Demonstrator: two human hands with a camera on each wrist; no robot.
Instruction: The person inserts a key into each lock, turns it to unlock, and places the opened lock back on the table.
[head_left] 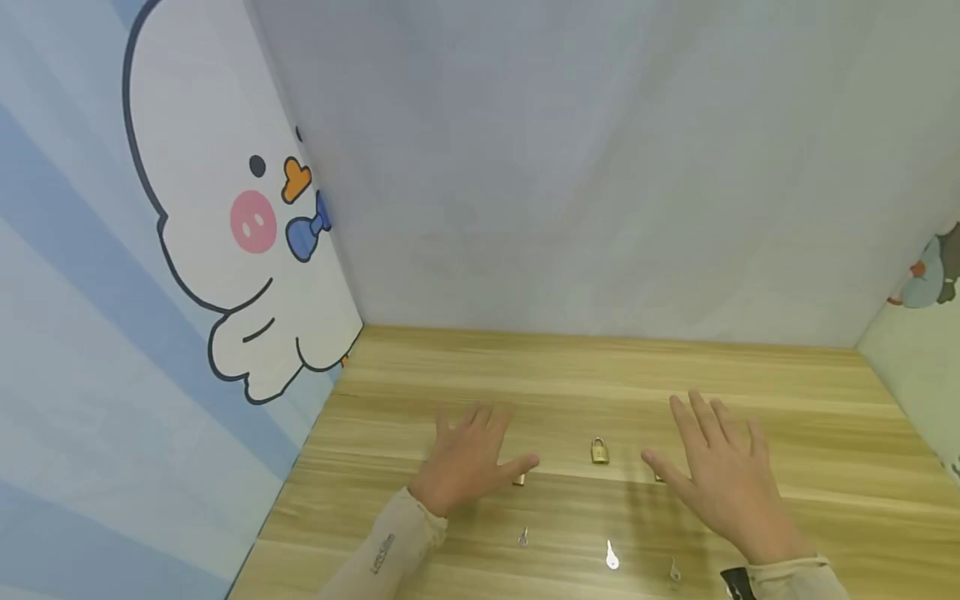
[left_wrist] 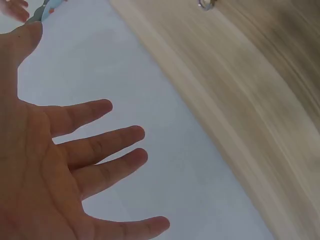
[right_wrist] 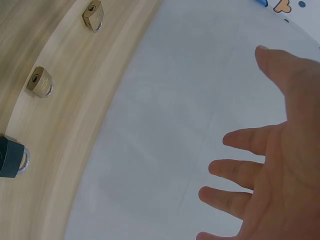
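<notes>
My left hand hovers above the wooden table with its fingers spread and holds nothing. In the left wrist view its palm faces the camera. My right hand is likewise spread, thumb out to the side, with nothing in its grasp. Between the hands stands a small brass padlock. Another brass lock peeks out by the left thumb, mostly covered. The right thumb partly hides a third lock. In the right wrist view, a dark padlock lies in line with two brass ones.
Toward the near side of the table lie a small key, a bright white-looking key and another small key. A pale curtain hangs behind the table. The left curtain carries a cartoon duck.
</notes>
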